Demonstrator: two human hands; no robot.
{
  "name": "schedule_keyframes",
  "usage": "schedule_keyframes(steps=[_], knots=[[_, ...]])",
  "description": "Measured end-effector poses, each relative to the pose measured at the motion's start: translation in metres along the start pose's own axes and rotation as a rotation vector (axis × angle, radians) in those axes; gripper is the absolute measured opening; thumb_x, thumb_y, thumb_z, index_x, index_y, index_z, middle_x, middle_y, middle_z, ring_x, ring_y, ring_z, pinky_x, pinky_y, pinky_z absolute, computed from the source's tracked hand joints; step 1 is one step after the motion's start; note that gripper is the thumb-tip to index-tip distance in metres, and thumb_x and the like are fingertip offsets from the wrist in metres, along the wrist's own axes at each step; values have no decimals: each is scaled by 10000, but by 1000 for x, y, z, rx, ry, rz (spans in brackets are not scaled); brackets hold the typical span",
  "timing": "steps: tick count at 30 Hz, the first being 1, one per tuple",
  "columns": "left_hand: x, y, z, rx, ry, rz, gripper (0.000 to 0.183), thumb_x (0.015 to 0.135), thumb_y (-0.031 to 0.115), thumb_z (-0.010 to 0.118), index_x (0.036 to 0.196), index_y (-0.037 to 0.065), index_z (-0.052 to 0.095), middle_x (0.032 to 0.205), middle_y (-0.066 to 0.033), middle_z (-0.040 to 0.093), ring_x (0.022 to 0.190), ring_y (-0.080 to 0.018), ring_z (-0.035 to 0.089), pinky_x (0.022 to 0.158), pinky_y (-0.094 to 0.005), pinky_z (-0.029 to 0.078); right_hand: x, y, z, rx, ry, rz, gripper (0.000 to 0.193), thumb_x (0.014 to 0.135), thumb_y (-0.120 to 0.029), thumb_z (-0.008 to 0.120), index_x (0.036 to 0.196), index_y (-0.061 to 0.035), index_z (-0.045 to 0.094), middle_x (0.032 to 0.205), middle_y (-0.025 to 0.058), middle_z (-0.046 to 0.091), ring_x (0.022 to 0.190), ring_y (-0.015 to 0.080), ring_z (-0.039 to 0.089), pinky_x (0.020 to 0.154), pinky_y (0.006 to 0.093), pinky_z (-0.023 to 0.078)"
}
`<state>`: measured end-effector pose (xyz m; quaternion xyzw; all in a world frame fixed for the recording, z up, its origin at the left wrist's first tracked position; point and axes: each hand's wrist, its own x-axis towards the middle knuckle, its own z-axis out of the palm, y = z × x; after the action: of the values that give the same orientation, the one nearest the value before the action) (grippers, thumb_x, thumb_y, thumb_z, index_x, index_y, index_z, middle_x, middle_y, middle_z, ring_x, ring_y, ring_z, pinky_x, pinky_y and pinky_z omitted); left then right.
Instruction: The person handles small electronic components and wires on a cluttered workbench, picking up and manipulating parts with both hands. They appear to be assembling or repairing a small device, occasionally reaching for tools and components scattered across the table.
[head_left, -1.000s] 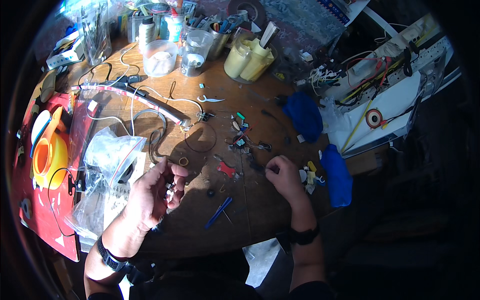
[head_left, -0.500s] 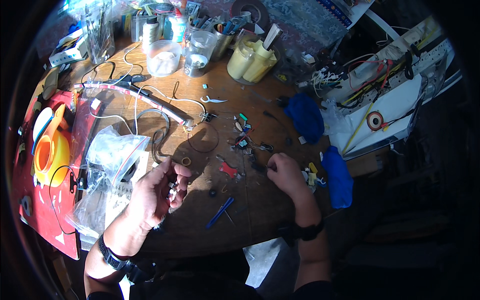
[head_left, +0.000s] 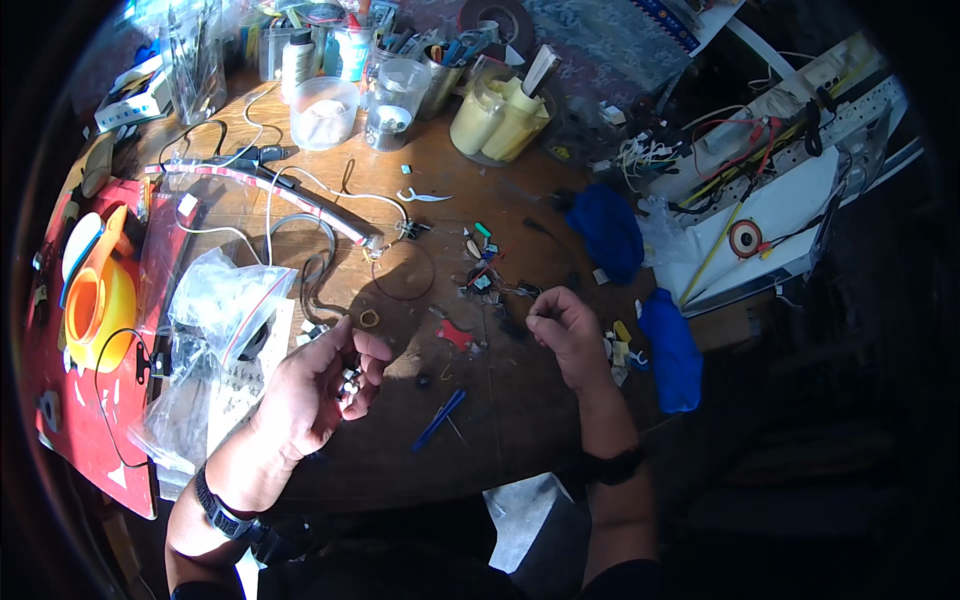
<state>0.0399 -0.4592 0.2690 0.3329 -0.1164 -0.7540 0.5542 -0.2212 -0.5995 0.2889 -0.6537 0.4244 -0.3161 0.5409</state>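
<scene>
My left hand (head_left: 303, 390) is cupped, palm turned up, its fingers curled around several small white and dark pieces (head_left: 349, 385); I cannot make out their kind. To the right, my right hand (head_left: 570, 340) hovers over the table with thumb and fingertips pinched together. Whatever is between those fingertips is too small to name. Just left of it lies a jumble of small electronic parts and wires (head_left: 483, 282). A red piece (head_left: 454, 335) rests between the hands, and a blue tool (head_left: 440, 420) lies nearer to me. Beside my left fingertips is a tan ring (head_left: 370, 318).
Clear plastic bags (head_left: 225, 300) and a yellow-orange tape dispenser (head_left: 100, 315) are at left. Containers, including a clear tub (head_left: 325, 115) and a yellowish holder (head_left: 495, 130), line the back. Blue cloth bundles (head_left: 670, 350) and a white box (head_left: 790, 240) stand at right.
My right hand has lifted slightly from the table, its fingertips now pinched. The left hand has opened a little, showing more of the small pieces in it.
</scene>
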Motion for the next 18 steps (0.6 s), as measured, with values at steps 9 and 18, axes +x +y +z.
schedule_keyframes(steps=[9,18], knots=[[0,-3,7,-8,-12,-136,391,983,321,328,929,4,549,757,-82,555,543,-142,485,436,-209,337,-21,-16,103,-333,-196,-454,138,786,-42,662,887,-17,570,790,42,570,659,102,566,585,240,451],[-2,2,5,-15,51,-39,288,939,233,428,896,-20,559,730,-74,497,534,-116,446,430,-185,308,-29,29,-38,-909,331,-34,101,763,-46,641,838,-3,591,791,76,558,679,160,561,610,283,451]])
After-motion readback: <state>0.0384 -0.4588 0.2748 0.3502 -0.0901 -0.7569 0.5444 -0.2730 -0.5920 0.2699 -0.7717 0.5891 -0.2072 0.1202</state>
